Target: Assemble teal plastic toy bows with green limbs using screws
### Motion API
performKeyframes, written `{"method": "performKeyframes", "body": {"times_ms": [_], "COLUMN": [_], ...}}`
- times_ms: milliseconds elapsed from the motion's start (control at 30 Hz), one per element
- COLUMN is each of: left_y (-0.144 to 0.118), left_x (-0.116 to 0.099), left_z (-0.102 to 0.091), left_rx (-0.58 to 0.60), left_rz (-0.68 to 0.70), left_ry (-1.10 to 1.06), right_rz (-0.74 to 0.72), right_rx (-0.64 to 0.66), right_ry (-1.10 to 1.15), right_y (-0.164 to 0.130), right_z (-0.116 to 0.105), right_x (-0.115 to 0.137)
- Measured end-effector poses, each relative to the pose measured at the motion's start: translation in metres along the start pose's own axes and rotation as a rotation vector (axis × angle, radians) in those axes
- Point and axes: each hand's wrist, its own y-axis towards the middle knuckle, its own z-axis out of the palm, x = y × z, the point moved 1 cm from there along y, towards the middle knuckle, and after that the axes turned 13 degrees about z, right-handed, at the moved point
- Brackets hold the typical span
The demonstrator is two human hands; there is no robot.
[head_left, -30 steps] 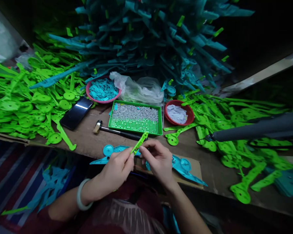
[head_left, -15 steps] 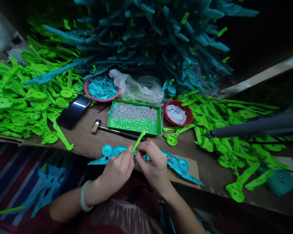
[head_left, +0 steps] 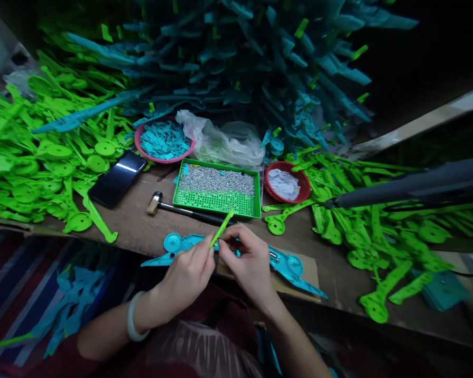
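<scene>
Upright between the fingers of my left hand (head_left: 194,268) is a narrow bright green plastic piece (head_left: 222,229). My right hand (head_left: 249,258) is close beside it, thumb and fingertips pinched together near the green piece's lower end. Whatever the right fingers hold is too small or hidden to make out. Under both hands a long blue plastic part (head_left: 297,275) with round discs lies along the table's front edge, partly on a piece of cardboard (head_left: 310,268). Its middle is hidden by my hands.
A hammer (head_left: 177,208) lies beyond my hands, before a green tray (head_left: 216,202) of small metal pieces. Behind are a pink bowl (head_left: 136,137) of blue pieces and a red basket (head_left: 308,192). A phone (head_left: 117,179) and green part piles (head_left: 31,163) lie left; a dark pole (head_left: 410,186) juts in right.
My right fingertips have drawn slightly apart from the green piece, and it has shifted a little left with my left hand. The blue part stays in place.
</scene>
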Motion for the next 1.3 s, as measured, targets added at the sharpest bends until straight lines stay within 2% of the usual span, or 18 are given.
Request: {"method": "performKeyframes", "body": {"times_ms": [133, 233, 300, 367, 533, 633, 767, 933, 1033, 1200, 1300], "left_y": [-0.008, -0.011, -0.010, -0.008, -0.004, -0.004, -0.006, -0.008, -0.009, -0.009, -0.008], "left_x": [0.000, 0.000, 0.001, 0.001, 0.000, 0.000, -0.001, -0.001, 0.000, 0.002, -0.001], "left_z": [0.003, 0.003, 0.002, 0.000, -0.006, -0.007, -0.007, -0.008, -0.010, -0.010, -0.009], "left_rx": [0.077, 0.051, 0.001, -0.044, -0.051, -0.050, -0.037, 0.026, 0.065, 0.131, 0.085], "left_rz": [0.029, 0.005, -0.024, -0.056, -0.150, -0.165, -0.165, -0.201, -0.143, -0.071, -0.139], "left_ry": [0.107, 0.125, 0.066, -0.005, -0.154, -0.200, -0.196, -0.215, -0.163, -0.124, -0.246], "right_rz": [-0.066, 0.050, 0.140, 0.168, 0.160, 0.091, -0.123, -0.320, -0.402, -0.375, -0.287], "right_rx": [-0.057, 0.051, 0.147, 0.190, 0.150, 0.129, 0.109, 0.110, 0.077, 0.036, -0.115], "right_ry": [-0.099, 0.040, 0.169, 0.229, 0.213, 0.173, 0.044, -0.075, -0.104, -0.084, 0.041], "right_y": [-0.002, 0.000, 0.001, 0.001, -0.001, 0.001, 0.002, 0.000, 0.000, -0.006, -0.016], "right_z": [0.003, 0.003, 0.002, 0.000, -0.004, -0.005, -0.003, -0.001, -0.003, -0.003, 0.008], "right_x": [0.000, -0.003, -0.005, -0.007, -0.009, -0.009, -0.013, -0.024, -0.027, -0.028, -0.029]}}
